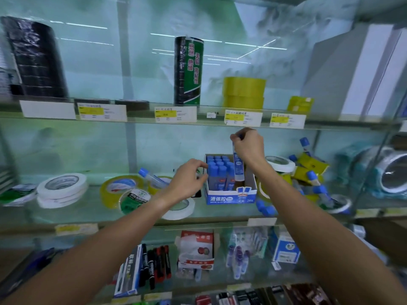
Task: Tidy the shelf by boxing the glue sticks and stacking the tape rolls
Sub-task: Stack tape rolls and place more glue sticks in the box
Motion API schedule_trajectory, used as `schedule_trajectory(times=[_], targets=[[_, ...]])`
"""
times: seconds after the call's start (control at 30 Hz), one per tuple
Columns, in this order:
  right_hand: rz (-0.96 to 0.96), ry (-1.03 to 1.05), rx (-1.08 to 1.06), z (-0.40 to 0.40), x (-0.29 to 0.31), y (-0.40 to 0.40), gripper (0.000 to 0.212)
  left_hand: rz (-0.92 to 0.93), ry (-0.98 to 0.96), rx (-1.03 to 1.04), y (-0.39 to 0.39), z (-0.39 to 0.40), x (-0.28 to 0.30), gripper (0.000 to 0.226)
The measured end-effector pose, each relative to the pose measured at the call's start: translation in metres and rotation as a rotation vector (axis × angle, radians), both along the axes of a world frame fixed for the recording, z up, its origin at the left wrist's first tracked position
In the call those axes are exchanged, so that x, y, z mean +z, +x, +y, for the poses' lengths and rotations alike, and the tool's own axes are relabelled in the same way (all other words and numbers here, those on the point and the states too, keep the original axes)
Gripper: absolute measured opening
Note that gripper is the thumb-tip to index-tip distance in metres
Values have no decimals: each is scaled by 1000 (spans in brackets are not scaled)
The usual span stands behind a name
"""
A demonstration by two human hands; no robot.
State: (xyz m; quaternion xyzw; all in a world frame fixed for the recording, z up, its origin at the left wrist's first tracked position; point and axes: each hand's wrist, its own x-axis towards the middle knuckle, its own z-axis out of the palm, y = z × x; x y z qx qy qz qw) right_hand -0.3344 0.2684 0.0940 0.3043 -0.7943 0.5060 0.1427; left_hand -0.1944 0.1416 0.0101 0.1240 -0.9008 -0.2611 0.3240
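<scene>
A blue and white glue box (231,198) stands on the middle glass shelf (88,216), with several blue-capped glue sticks upright inside. My right hand (250,145) pinches the cap of one glue stick (238,168) and holds it upright over the box's right side. My left hand (189,179) grips the box's left wall. Loose glue sticks (312,179) lie in a heap to the right, and one (152,178) leans on the tape rolls to the left. White tape rolls (61,188), a yellow roll (119,190) and a green-labelled roll (134,200) lie scattered.
The upper shelf holds tall black tape stacks (35,58) (188,71) and stacked yellow rolls (243,92). Large silver rolls (392,172) sit at the far right. Markers (154,265) and small boxes fill the lower shelf. Price labels line the shelf edges.
</scene>
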Motion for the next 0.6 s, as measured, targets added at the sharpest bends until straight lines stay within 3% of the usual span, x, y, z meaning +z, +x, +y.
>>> schedule_trajectory(times=[0.27,0.6], targets=[[-9,40,-72,-5,-7,-56,20,-155,-293,-31,-24,7,-8,57],[-105,472,-27,-35,-38,-77,21,-117,-322,-21,-29,2,-12,55]])
